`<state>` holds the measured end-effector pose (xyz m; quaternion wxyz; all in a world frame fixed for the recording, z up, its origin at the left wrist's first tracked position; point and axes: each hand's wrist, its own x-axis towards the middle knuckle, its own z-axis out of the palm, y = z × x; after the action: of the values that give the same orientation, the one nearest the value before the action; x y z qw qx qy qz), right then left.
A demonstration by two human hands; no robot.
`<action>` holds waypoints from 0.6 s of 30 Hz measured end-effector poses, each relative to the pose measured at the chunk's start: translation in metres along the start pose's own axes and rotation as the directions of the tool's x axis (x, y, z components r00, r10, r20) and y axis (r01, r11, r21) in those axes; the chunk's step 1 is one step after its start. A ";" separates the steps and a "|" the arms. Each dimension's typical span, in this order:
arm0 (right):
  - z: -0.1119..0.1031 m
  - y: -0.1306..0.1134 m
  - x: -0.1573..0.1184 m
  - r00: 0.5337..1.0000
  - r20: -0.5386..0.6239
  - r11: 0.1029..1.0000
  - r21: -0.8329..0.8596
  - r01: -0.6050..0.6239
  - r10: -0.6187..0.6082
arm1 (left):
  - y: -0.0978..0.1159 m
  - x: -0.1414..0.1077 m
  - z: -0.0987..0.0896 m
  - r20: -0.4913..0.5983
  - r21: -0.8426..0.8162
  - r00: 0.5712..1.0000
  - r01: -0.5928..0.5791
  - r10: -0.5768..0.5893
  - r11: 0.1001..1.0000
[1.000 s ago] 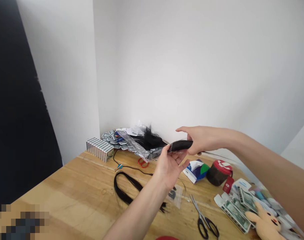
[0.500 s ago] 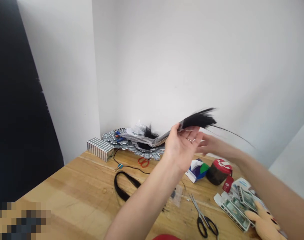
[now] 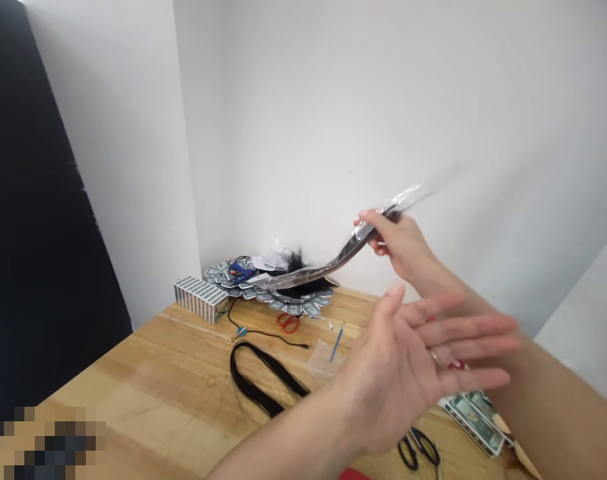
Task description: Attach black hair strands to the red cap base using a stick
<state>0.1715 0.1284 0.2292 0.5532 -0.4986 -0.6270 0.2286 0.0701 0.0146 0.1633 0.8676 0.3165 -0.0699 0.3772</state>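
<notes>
My right hand (image 3: 403, 243) grips a long, clear plastic sleeve (image 3: 328, 267) with dark hair inside, near its upper right end. From there the sleeve slopes down to the left over the pile at the wall. My left hand (image 3: 408, 373) is spread with its palm up, a ring on one finger, and holds nothing. It is nearer to the camera and below my right hand. A looped strand of black hair (image 3: 243, 373) lies on the wooden table (image 3: 148, 393), left of my left forearm.
Black-handled scissors (image 3: 418, 450) lie partly behind my left hand. Printed cards (image 3: 476, 420) are at the right. Red-handled scissors (image 3: 288, 323), a blue stick (image 3: 338, 341), a black cable (image 3: 273, 335) and a striped block of boxes (image 3: 200, 300) are further back.
My left hand has let go of the sleeve and moved down and right, opening its fingers. My right hand has moved up and left and taken hold of the sleeve.
</notes>
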 end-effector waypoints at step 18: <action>-0.027 -0.112 0.033 0.958 -0.100 0.951 0.125 0.281 -0.270 | -0.010 -0.018 -0.118 -0.603 -0.229 0.795 -0.088 -0.070 0.970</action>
<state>0.1586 0.1061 0.3463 0.6381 -0.3756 -0.6499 0.1713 0.0506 0.0697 0.0584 0.8746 0.0691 0.1642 0.4510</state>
